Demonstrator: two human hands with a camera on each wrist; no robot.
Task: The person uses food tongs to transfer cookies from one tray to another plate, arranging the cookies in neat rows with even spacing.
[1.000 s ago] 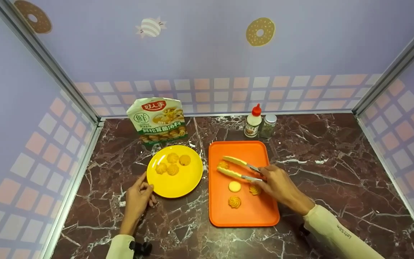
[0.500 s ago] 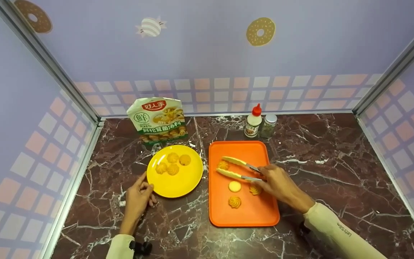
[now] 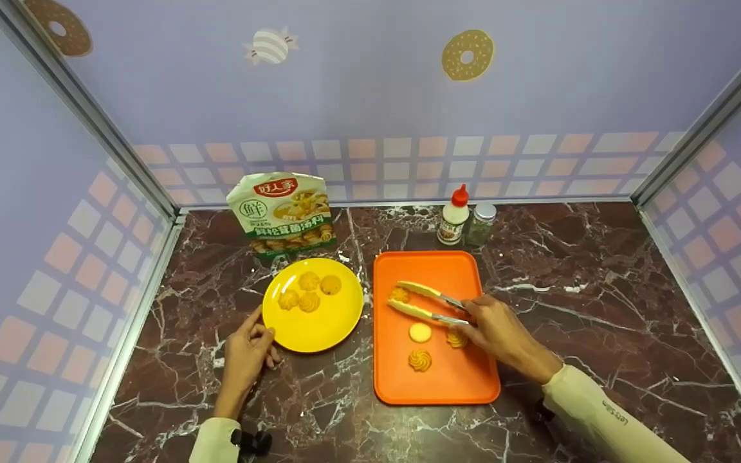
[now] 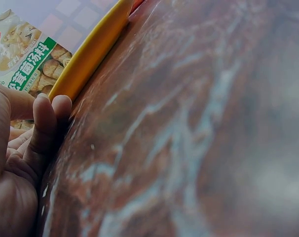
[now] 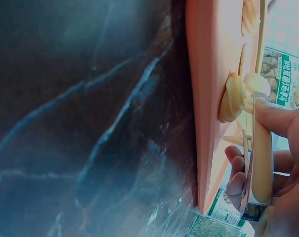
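1. Right hand [image 3: 499,331] grips the shank end of a pair of yellow-tipped metal tongs [image 3: 423,302]; fingers curled round both arms. The tong arms stand apart, not squeezed.
2. Tongs lie over the orange rectangular plastic tray [image 3: 467,386] on the dark red marble table [image 3: 602,289]. Their long axis runs from the hand up and to the left, tips toward the tray's left edge.
3. A swirled golden cookie [image 3: 399,294] sits on the tray between the two tong tips. Cannot tell whether the tips touch it.
4. Three more pieces on the tray nearer the person: a flat pale round one [image 3: 420,332], a swirled one [image 3: 420,361] below it, another swirled one [image 3: 455,338] just beside the right hand.
5. Left hand [image 3: 246,357] rests on the table, holds nothing; fingers loosely curled, thumb and fingertips against the near-left rim of the round yellow plate [image 3: 319,331].
6. The plate carries four swirled cookies [image 3: 310,290], grouped at its far side. It lies left of the tray, just beside it.
7. The right hand is far the nearer to the cookie between the tips; the left is well apart, across the plate.
8. Behind: a printed food pouch [image 3: 282,212], a red-capped squeeze bottle [image 3: 453,217], a small shaker jar [image 3: 481,224].
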